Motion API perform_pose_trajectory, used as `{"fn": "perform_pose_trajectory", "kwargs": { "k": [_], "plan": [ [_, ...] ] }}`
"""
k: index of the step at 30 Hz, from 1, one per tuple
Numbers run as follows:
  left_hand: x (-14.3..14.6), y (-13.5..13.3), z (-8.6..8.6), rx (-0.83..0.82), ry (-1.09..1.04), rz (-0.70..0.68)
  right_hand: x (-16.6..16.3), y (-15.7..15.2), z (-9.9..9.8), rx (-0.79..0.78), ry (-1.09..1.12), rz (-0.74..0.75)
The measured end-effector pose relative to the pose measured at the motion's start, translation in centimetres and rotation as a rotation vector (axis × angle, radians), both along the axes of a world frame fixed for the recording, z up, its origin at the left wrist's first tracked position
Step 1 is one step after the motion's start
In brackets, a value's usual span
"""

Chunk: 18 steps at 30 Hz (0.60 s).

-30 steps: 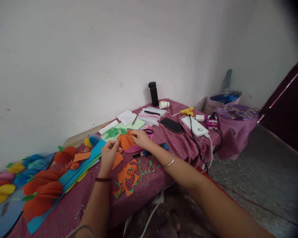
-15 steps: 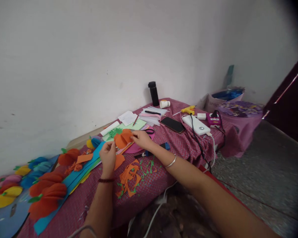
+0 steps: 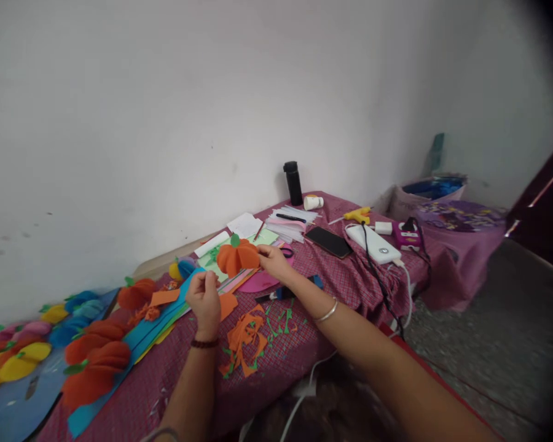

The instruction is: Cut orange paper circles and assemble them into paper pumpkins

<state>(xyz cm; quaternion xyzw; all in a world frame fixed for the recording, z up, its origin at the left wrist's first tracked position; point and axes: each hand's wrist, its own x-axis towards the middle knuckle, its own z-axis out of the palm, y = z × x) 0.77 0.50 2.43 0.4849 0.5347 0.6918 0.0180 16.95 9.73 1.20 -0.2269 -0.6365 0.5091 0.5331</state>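
My right hand (image 3: 274,262) pinches the side of an orange paper pumpkin (image 3: 238,255) with a green leaf on top, holding it above the table. My left hand (image 3: 204,299) is a short way to the left of it, fingers curled in a pinch; what it holds is too small to make out. Orange and green paper scraps (image 3: 245,336) lie on the checked magenta cloth (image 3: 276,362) below both hands. A dark blue-handled tool (image 3: 289,290) lies under my right forearm.
Finished paper pumpkins (image 3: 92,362) in orange, yellow, blue and pink line the left. Blue paper strips (image 3: 133,341), stacked papers (image 3: 289,222), a black bottle (image 3: 294,183), a phone (image 3: 328,241), a yellow glue gun (image 3: 357,215), a white power bank (image 3: 373,243) with cables sit beyond.
My right hand has lifted the orange pumpkin slightly up and away from my left hand, which has drawn back and closed. The view has shifted a little.
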Motion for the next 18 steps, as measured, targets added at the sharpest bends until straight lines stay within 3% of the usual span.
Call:
{"fn": "perform_pose_trajectory", "kwargs": {
  "k": [4,9,13,18],
  "plan": [
    [0.3,-0.5,0.0,-0.001,-0.017,-0.023,-0.1,-0.5,0.5,-0.073,0.045,0.025],
    [-0.2,0.1,0.8,-0.005,-0.082,-0.043,-0.1,-0.2,0.3,-0.144,0.056,-0.070],
    [-1.4,2.6,3.8,0.082,-0.144,0.012,-0.2,0.0,-0.3,-0.195,0.060,-0.145],
    [0.7,5.9,7.1,0.180,-0.142,-0.208,-0.2,0.3,-0.9,-0.297,0.093,-0.187]
  ]
}}
